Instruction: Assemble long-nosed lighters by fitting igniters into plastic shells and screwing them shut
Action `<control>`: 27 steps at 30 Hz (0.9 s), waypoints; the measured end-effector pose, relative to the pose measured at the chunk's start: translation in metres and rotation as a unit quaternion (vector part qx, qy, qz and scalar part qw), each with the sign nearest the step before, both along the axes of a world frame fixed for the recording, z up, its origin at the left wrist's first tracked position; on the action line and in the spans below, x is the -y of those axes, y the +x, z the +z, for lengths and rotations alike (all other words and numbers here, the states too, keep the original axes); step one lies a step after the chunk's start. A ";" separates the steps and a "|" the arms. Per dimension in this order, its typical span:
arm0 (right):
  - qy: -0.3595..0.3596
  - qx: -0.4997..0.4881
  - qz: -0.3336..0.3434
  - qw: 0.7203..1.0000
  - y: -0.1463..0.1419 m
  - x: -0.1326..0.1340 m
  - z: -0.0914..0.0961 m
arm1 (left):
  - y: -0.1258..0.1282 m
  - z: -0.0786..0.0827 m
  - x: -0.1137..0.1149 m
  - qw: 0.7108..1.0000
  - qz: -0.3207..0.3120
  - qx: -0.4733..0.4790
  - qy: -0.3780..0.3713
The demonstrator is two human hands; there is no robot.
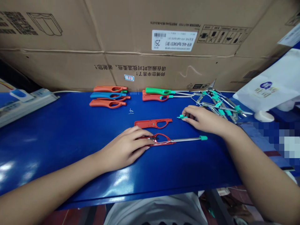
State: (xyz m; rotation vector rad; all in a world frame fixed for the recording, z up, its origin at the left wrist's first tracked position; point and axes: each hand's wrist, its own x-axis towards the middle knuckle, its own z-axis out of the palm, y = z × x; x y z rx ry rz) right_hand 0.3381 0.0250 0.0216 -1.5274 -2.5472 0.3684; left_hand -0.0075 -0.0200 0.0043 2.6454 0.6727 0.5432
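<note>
My left hand (pixel 128 146) rests over the handle end of a red lighter half-shell (pixel 167 137), its fingers closed on it. From that shell a metal lighter tube (pixel 187 139) with a teal tip (pixel 203 137) points right, and thin wires run inside the shell. Between the thumb and fingers of my right hand (pixel 199 118) is a small teal plastic trigger (pixel 181 116), pinched just above the blue table. The other red half-shell (pixel 152 123) lies just beyond my left hand, touched by neither hand's fingertips as far as I can see.
Orange and blue lighter handles (pixel 109 95) lie back left. A green lighter (pixel 158 91) and a red lighter (pixel 154 97) lie back centre. Several metal tubes with teal parts (pixel 220 104) are heaped back right. Tiny pins (pixel 131 111), a power strip (pixel 28 103) and a cardboard box (pixel 131 37) stand around.
</note>
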 end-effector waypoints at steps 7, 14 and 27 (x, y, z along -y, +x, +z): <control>-0.031 0.022 0.030 0.999 -0.009 0.005 0.007 | -0.001 0.000 0.000 1.000 -0.002 -0.006 0.021; -0.037 0.006 0.060 0.997 -0.014 0.009 0.007 | 0.000 -0.001 0.000 1.000 -0.001 -0.001 0.014; -0.066 -0.128 0.158 0.977 -0.052 0.037 0.009 | 0.002 0.002 0.000 1.000 0.004 0.003 -0.005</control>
